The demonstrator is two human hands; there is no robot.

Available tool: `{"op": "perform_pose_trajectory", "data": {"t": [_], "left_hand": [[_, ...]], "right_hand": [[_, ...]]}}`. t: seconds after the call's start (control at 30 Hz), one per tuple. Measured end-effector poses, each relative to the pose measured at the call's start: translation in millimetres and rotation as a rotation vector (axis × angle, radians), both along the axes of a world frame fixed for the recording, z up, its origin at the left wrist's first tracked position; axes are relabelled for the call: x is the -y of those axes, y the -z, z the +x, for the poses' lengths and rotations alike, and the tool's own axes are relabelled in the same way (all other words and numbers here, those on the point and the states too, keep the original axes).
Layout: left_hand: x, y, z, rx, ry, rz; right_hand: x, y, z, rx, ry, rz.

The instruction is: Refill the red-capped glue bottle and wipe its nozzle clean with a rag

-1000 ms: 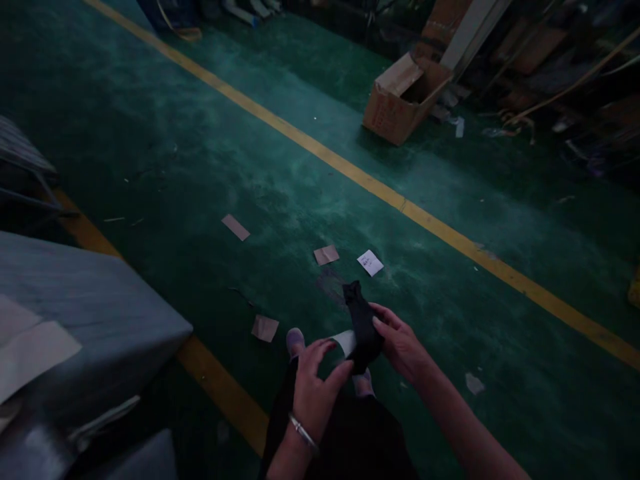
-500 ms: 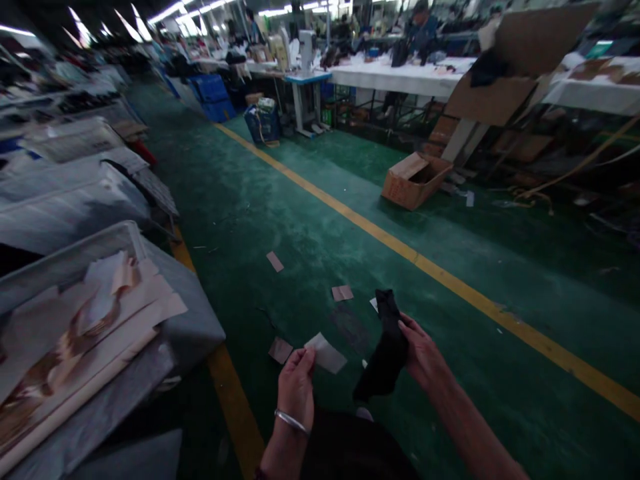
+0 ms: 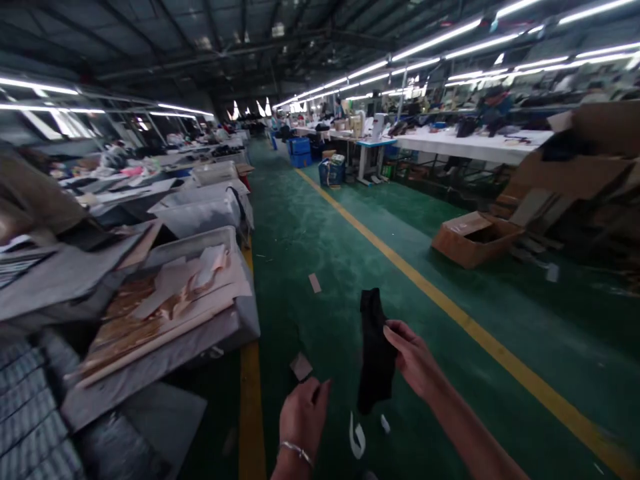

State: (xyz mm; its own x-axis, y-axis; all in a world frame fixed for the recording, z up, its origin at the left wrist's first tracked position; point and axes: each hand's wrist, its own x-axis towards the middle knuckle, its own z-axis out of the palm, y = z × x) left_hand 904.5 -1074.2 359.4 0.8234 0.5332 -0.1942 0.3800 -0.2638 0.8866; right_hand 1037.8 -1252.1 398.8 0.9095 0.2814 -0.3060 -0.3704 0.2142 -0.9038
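A limp, dark piece of cloth [image 3: 375,360] hangs upright from my right hand [image 3: 413,353], pinched along its right edge between thumb and fingers. My left hand [image 3: 303,417], with a bracelet at the wrist, is lower and to the left. Its fingers are curled, the thumb stands apart from them, and I see nothing held there. Just beyond its fingertips a brownish paper scrap [image 3: 301,367] lies on the floor. Below the cloth are a curled white strip [image 3: 359,440] and a small white scrap [image 3: 385,424]; whether the strip lies on the floor or is falling I cannot tell.
On the left stands a grey bin [image 3: 253,307] heaped with paper offcuts, with more bins behind. Yellow lines [image 3: 425,287] edge the green aisle. An open cardboard box [image 3: 460,247] sits on the right, before a long white worktable [image 3: 465,145]. Another scrap [image 3: 315,283] lies ahead.
The view has tilted up and swung left. The pale paper that my left hand pinched is out of its fingers. My right hand still holds the dark cloth, now more upright.
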Motion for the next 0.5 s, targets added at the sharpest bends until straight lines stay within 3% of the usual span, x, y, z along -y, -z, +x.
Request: {"op": "perform_pose_trajectory", "data": {"t": [0.17,0.27,0.37,0.5], "left_hand": [[10,-31.8,-46,0.170,-0.090,-0.114],[5,-48.3,-75,0.338,-0.155,-0.418],[-21,-56.4,-120,0.432,-0.312,-0.606],[-66,-49.4,-210,0.478,-0.594,-0.649]], "right_hand": [[-42,-6.9,-45,0.270,-0.148,-0.185],[-77,-5.5,-96,0.665,-0.433,-0.358],[-117,-5.3,-157,1.029,-0.782,-0.407],[-173,-5.5,-245,1.136,-1.023,-0.342]]}}
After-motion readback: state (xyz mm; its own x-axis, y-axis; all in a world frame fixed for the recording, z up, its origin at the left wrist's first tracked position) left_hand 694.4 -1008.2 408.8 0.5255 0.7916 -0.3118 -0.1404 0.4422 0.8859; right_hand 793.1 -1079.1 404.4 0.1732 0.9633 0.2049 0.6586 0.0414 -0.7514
